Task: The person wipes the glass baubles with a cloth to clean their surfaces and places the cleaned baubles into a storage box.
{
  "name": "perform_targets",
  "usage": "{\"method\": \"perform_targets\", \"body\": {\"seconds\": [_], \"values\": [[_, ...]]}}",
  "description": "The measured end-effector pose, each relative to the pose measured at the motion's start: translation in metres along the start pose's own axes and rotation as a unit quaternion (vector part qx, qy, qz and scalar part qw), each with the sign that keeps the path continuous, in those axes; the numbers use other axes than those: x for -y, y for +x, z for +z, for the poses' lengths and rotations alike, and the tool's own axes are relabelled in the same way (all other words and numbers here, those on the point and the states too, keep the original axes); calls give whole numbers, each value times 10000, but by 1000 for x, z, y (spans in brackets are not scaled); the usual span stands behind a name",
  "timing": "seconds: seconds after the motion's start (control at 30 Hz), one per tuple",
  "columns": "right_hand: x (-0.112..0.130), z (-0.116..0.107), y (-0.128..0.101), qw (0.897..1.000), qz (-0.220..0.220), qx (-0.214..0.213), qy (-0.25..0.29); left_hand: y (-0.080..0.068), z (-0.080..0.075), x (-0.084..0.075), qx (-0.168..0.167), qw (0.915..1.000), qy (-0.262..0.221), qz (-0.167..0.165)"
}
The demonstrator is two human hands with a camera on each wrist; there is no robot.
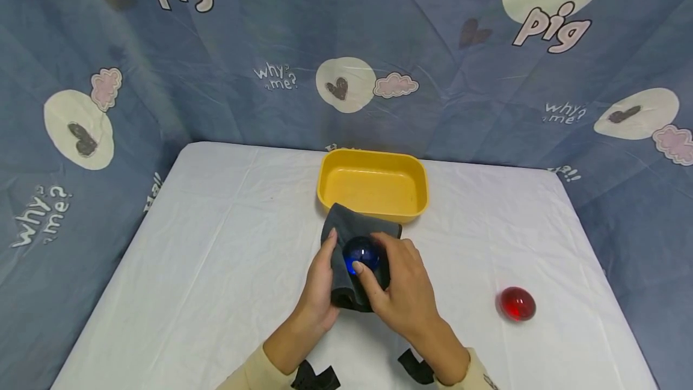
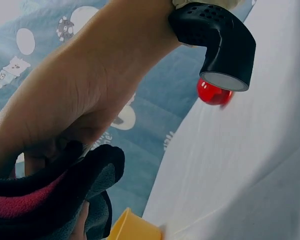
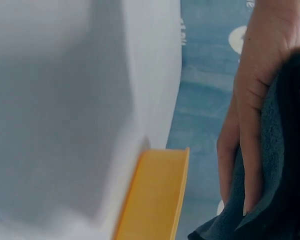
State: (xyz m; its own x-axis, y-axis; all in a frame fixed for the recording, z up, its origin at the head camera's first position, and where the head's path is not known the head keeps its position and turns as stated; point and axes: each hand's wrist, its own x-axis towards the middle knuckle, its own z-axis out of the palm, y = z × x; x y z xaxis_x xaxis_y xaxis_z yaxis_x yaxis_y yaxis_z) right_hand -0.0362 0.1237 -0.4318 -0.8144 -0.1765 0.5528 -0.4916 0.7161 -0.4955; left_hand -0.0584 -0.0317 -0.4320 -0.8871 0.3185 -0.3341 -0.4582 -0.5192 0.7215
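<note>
From the head, the left hand holds a dark grey cloth, its thumb along the cloth's left edge. The right hand has its grip narrowed round a blue ball, thumb on one side and fingers on the other, with the cloth beneath it. Just behind the cloth, a yellow tray stands on the white surface. A red ball lies well apart, to the right of the right hand. A blue printed curtain hangs behind.

From the left wrist, the right forearm crosses the view with a black camera at its wrist; the red ball shows just past it. The cloth, with black edges and a pink patch, fills the lower left, hiding the blue ball. Part of the tray shows at the bottom.

From the right wrist, the left hand's fingers lie along the cloth, near the tray.
</note>
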Motion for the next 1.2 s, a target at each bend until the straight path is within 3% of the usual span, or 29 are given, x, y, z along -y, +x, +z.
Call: {"method": "perform_targets", "body": {"seconds": [0.2, 0.6, 0.9, 1.2], "values": [[-1, 1, -1, 9991, -262, 244, -216, 1, 0, -1, 10, 9998, -194, 0], [0, -2, 4, 9939, -785, 431, -648, 1, -1, 0, 79, 9998, -142, -63], [0, 2, 2, 9987, -232, 220, -401, 2, -2, 3, 100, 9997, -158, -146], [0, 6, 2, 9971, 398, 67, -644, 2, 0, 4, 75, 9993, -111, -336]]}}
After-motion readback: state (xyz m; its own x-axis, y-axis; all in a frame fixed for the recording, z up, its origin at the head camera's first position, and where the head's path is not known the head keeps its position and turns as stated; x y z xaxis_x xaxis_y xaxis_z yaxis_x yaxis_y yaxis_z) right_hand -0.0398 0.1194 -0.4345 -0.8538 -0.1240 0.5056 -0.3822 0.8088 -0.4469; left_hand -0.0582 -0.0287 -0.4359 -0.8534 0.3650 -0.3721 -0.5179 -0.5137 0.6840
